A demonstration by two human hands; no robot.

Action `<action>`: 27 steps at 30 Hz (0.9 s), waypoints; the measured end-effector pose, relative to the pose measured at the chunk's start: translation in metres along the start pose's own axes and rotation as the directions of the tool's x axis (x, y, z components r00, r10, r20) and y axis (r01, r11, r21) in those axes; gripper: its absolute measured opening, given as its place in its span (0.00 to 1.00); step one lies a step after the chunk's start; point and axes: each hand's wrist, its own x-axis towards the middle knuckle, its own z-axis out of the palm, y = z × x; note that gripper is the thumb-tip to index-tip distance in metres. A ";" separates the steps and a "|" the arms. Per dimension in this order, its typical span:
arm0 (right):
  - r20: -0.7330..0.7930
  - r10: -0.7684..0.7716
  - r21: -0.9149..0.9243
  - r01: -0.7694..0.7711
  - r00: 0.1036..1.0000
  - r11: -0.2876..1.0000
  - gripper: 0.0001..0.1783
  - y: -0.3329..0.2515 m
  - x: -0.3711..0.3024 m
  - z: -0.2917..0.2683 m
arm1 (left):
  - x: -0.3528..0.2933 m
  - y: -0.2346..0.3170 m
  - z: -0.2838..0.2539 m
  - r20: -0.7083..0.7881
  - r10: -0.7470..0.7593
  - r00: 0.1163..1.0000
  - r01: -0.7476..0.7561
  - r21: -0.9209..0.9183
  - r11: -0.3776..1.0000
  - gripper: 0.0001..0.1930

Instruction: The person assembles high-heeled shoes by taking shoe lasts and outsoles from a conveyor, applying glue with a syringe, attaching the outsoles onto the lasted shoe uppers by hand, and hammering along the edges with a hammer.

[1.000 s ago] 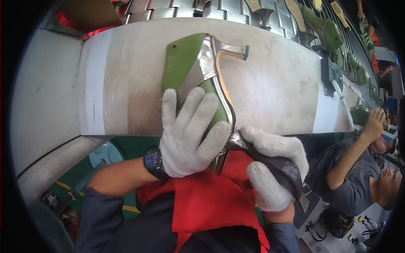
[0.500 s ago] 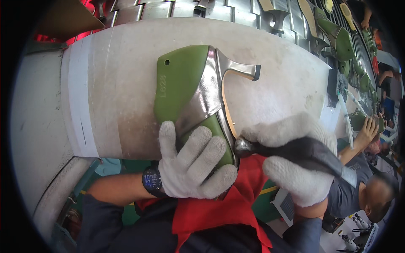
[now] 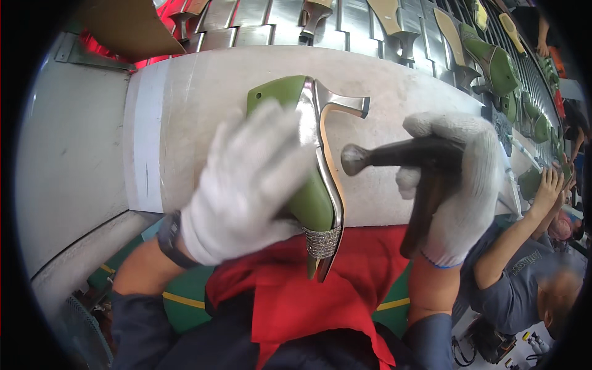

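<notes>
A high-heeled shoe (image 3: 336, 179) in shiny silver lies on its side on a green shoe last (image 3: 311, 203). Its heel points right, its sole faces my right hand, and a glittering band (image 3: 322, 242) crosses it near the pointed toe. My left hand (image 3: 246, 179), in a white glove and blurred by motion, is over the shoe's left side with fingers stretched out; whether it touches cannot be made out. In my gloved right hand (image 3: 465, 179) is a dark hammer (image 3: 385, 154), its round face pointing left, a short gap from the sole.
The pale worktop (image 3: 197, 80) carries the shoe. Beyond it runs a metal slat conveyor (image 3: 351, 24) with heeled soles (image 3: 394, 24) and another green last (image 3: 496, 61). A brown cardboard piece (image 3: 132, 28) stands at far left. A co-worker (image 3: 512, 277) works at the right.
My left hand has left the toe area and swung up and left over the shoe. The hammer has lifted off the sole, moved upward and turned. The glittering band is now uncovered.
</notes>
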 end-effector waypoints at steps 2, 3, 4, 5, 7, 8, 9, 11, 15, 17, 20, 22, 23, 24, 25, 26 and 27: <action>0.034 -0.001 0.003 0.001 0.999 1.000 0.25 0.000 0.007 0.007 | 0.015 -0.024 -0.002 0.030 -0.028 0.999 0.030 -0.075 0.997 0.63; 0.053 -0.027 -0.017 0.028 0.998 0.999 0.24 0.008 0.010 0.016 | 0.020 -0.032 -0.002 0.060 -0.052 0.997 0.061 -0.167 0.984 0.75; 0.071 -0.052 -0.037 0.054 0.996 0.998 0.24 0.012 0.014 0.022 | 0.020 -0.034 -0.001 0.059 -0.054 0.997 0.063 -0.157 0.986 0.75; 0.048 0.022 0.000 -0.022 0.999 1.000 0.23 0.012 0.017 0.023 | 0.020 -0.035 0.002 0.052 -0.031 0.998 0.039 -0.164 0.986 0.79; 0.048 0.022 0.110 -0.027 0.999 0.994 0.19 0.018 0.013 0.021 | 0.022 -0.036 0.004 0.052 0.012 0.999 -0.003 -0.167 0.986 0.83; 0.049 0.021 0.220 -0.031 0.999 0.975 0.16 0.020 0.011 0.021 | 0.022 -0.036 0.003 0.052 0.008 0.999 0.001 -0.171 0.985 0.83; 0.003 0.031 0.212 -0.031 1.000 0.977 0.19 0.022 0.012 0.024 | 0.023 -0.034 0.002 0.080 -0.009 0.997 0.022 -0.167 0.986 0.82; -0.040 0.068 0.152 -0.061 0.997 0.986 0.20 0.021 0.022 0.033 | 0.022 -0.035 0.005 0.065 -0.018 0.998 0.031 -0.200 0.979 0.80; 0.055 -0.012 -0.220 0.023 0.998 0.975 0.22 0.006 0.045 0.036 | 0.022 -0.036 0.008 0.026 -0.018 0.999 0.023 -0.219 0.975 0.78; 0.091 -0.099 -0.361 0.125 0.991 0.924 0.22 0.007 0.050 0.038 | 0.022 -0.038 0.006 0.026 -0.016 1.000 0.021 -0.196 0.980 0.77; 0.136 -0.041 -0.230 0.072 0.990 0.970 0.20 0.006 0.051 0.036 | 0.019 -0.040 0.006 0.027 -0.006 1.000 0.010 -0.168 0.986 0.77; 0.168 -0.008 -0.139 0.032 0.986 0.990 0.19 0.004 0.049 0.037 | 0.019 -0.040 0.007 0.036 -0.020 0.999 0.026 -0.178 0.984 0.77; 0.055 0.039 -0.119 -0.032 0.998 0.992 0.18 0.002 0.044 0.045 | 0.020 -0.040 0.008 0.047 -0.033 0.998 0.042 -0.188 0.981 0.77; 0.053 0.036 -0.116 -0.030 0.998 0.993 0.18 0.001 0.042 0.045 | 0.021 -0.040 0.007 0.047 -0.029 0.998 0.038 -0.187 0.982 0.77; 0.069 0.028 -0.112 -0.020 0.997 0.993 0.18 0.000 0.041 0.044 | 0.021 -0.041 0.007 0.044 -0.018 0.999 0.026 -0.184 0.983 0.77; 0.084 0.019 -0.108 -0.010 0.996 0.994 0.18 -0.001 0.041 0.043 | 0.021 -0.041 0.006 0.040 -0.006 0.999 0.013 -0.181 0.983 0.78; 0.083 0.012 -0.102 -0.004 0.996 0.995 0.18 -0.007 0.042 0.041 | 0.020 -0.041 0.006 0.039 0.000 0.999 0.006 -0.174 0.985 0.78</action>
